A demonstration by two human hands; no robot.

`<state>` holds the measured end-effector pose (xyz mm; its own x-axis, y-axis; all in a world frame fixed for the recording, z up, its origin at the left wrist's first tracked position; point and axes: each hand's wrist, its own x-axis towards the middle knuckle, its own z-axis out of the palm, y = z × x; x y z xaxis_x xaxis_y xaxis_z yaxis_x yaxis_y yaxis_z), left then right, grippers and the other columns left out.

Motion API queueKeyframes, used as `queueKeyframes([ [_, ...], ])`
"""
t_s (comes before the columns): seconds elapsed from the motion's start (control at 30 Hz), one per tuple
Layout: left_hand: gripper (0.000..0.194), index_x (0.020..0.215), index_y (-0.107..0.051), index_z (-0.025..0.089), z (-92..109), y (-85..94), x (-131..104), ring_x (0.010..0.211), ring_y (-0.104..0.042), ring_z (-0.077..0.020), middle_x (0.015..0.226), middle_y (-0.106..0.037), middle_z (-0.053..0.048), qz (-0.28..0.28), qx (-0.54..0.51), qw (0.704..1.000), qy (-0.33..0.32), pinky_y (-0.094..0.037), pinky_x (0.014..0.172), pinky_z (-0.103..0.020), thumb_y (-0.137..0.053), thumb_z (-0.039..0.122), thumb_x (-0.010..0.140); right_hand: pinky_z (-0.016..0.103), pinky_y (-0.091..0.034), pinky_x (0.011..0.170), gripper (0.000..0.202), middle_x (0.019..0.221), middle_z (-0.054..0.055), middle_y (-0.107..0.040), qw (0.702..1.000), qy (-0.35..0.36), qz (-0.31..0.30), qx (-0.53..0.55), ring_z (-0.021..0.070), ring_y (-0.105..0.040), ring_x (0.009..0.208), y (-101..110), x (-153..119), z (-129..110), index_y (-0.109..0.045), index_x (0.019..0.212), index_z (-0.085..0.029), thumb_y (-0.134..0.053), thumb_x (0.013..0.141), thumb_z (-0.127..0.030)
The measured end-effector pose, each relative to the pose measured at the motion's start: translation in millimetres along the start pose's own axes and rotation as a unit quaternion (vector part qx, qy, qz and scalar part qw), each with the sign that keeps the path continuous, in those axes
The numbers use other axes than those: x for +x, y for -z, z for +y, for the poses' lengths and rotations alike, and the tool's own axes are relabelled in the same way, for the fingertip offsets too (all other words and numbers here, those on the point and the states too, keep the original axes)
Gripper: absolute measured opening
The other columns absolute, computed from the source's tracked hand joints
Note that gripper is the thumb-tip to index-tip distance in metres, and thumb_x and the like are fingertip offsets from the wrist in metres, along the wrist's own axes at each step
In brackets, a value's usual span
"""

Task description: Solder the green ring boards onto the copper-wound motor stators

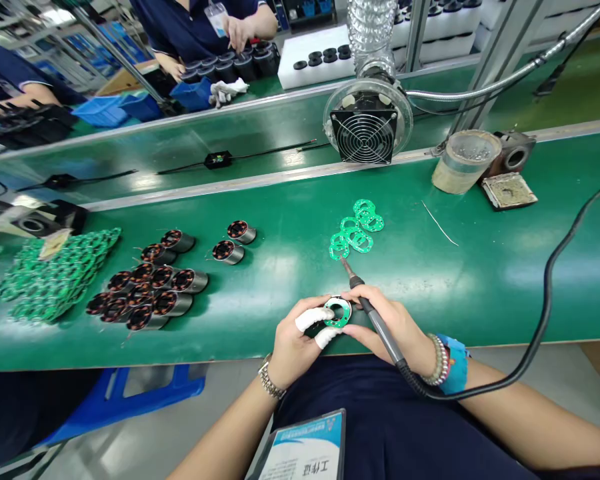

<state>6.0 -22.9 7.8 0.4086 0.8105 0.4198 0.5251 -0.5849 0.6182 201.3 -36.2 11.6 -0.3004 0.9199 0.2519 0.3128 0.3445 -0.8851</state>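
Observation:
Near the bench's front edge, my left hand (pixel 300 332) is closed round a motor stator, white covers on two of its fingertips. A ring-shaped green circuit board (pixel 343 320) lies on top of the stator, facing up; the stator's body is mostly hidden by my fingers. My right hand (pixel 387 325) grips a soldering iron (pixel 381 328), its tip pointing up and away, apart from the board. Fingers of that same hand also touch the ring's right side. Beyond the iron's tip lie several loose ring boards (pixel 356 233).
Several copper-wound stators (pixel 155 287) stand to the left, beside stacked green board panels (pixel 60 273). A fan (pixel 366 133) with a foil duct faces me. At right are a plastic cup (pixel 465 160), a soldering sponge (pixel 509 190) and the iron's cable (pixel 545 300). Co-workers sit across.

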Motion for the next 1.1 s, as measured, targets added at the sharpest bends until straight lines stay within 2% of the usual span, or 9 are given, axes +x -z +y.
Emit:
queueKeyframes([
  [0.17, 0.029, 0.102, -0.055, 0.019, 0, -3.1, -4, 0.093, -0.064, -0.0201, 0.102, -0.065, -0.009, -0.004, -0.014, 0.999, 0.046, -0.055, 0.079, -0.034, -0.065, 0.025, 0.075, 0.034, -0.051, 0.080, 0.039, 0.100, 0.008, -0.059, 0.997, 0.045, -0.025, -0.059, 0.0194, -0.058, 0.091, -3, 11, -3, -0.043, 0.115, -0.021, -0.061, 0.082, -0.030],
  [0.3, 0.036, 0.105, -0.053, 0.020, -3, -4.4, -6, 0.093, -0.064, -0.0196, 0.104, -0.064, -0.008, -0.010, -0.047, 0.996, 0.074, -0.055, 0.081, -0.034, -0.068, 0.027, 0.073, 0.032, -0.051, 0.079, 0.035, 0.100, 0.007, -0.058, 0.991, 0.086, -0.061, -0.082, 0.0183, -0.057, 0.090, 3, 18, -1, -0.044, 0.115, -0.020, -0.058, 0.083, -0.027],
  [0.53, 0.037, 0.103, -0.055, 0.020, -4, -4.7, -3, 0.089, -0.066, -0.0199, 0.100, -0.066, -0.007, -0.006, -0.072, 0.993, 0.089, -0.056, 0.080, -0.033, -0.070, 0.030, 0.071, 0.031, -0.051, 0.079, 0.033, 0.101, 0.007, -0.060, 0.983, 0.118, -0.103, -0.101, 0.0179, -0.058, 0.091, 13, 28, 2, -0.045, 0.114, -0.020, -0.057, 0.085, -0.027],
  [0.7, 0.041, 0.105, -0.055, 0.018, 2, -9.2, -5, 0.090, -0.065, -0.0209, 0.102, -0.065, -0.009, 0.010, -0.089, 0.991, 0.102, -0.056, 0.081, -0.035, -0.071, 0.029, 0.069, 0.031, -0.051, 0.080, 0.032, 0.103, 0.008, -0.060, 0.980, 0.126, -0.095, -0.121, 0.0179, -0.059, 0.091, 12, 26, 1, -0.046, 0.114, -0.019, -0.056, 0.085, -0.028],
  [0.8, 0.048, 0.114, -0.051, 0.018, 5, -6.4, -12, 0.097, -0.063, -0.0214, 0.110, -0.062, -0.010, -0.021, -0.115, 0.986, 0.117, -0.054, 0.085, -0.035, -0.070, 0.024, 0.070, 0.031, -0.052, 0.080, 0.033, 0.104, 0.008, -0.061, 0.980, 0.113, -0.102, -0.129, 0.0181, -0.061, 0.091, 15, 23, 1, -0.046, 0.115, -0.020, -0.057, 0.084, -0.029],
  [0.87, 0.048, 0.120, -0.048, 0.019, 2, 0.1, -16, 0.104, -0.060, -0.0204, 0.119, -0.058, -0.011, -0.056, -0.130, 0.985, 0.103, -0.053, 0.087, -0.034, -0.063, 0.018, 0.075, 0.030, -0.052, 0.081, 0.033, 0.104, 0.007, -0.062, 0.979, 0.103, -0.119, -0.130, 0.0178, -0.062, 0.092, 18, 22, 0, -0.047, 0.114, -0.021, -0.058, 0.083, -0.029],
  [0.93, 0.037, 0.116, -0.052, 0.020, -5, 8.8, -19, 0.105, -0.059, -0.0189, 0.121, -0.058, -0.010, -0.071, -0.115, 0.988, 0.070, -0.052, 0.088, -0.033, -0.056, 0.015, 0.080, 0.029, -0.052, 0.082, 0.032, 0.104, 0.006, -0.062, 0.977, 0.096, -0.131, -0.135, 0.0176, -0.062, 0.092, 21, 21, -2, -0.048, 0.112, -0.021, -0.059, 0.083, -0.030],
  [1.03, 0.017, 0.097, -0.063, 0.020, -17, 20.0, -14, 0.097, -0.061, -0.0166, 0.107, -0.064, -0.007, -0.076, -0.069, 0.995, 0.011, -0.050, 0.084, -0.031, -0.055, 0.019, 0.082, 0.030, -0.052, 0.081, 0.033, 0.105, 0.007, -0.062, 0.976, 0.091, -0.131, -0.145, 0.0181, -0.062, 0.092, 23, 21, -5, -0.049, 0.112, -0.022, -0.059, 0.083, -0.031],
  [1.1, 0.013, 0.091, -0.066, 0.020, -22, 23.2, -8, 0.088, -0.062, -0.0145, 0.098, -0.065, -0.006, -0.093, -0.064, 0.993, -0.019, -0.050, 0.079, -0.027, -0.056, 0.022, 0.082, 0.031, -0.051, 0.082, 0.034, 0.105, 0.007, -0.062, 0.977, 0.085, -0.126, -0.147, 0.0184, -0.062, 0.093, 22, 21, -6, -0.049, 0.112, -0.022, -0.060, 0.082, -0.031],
])
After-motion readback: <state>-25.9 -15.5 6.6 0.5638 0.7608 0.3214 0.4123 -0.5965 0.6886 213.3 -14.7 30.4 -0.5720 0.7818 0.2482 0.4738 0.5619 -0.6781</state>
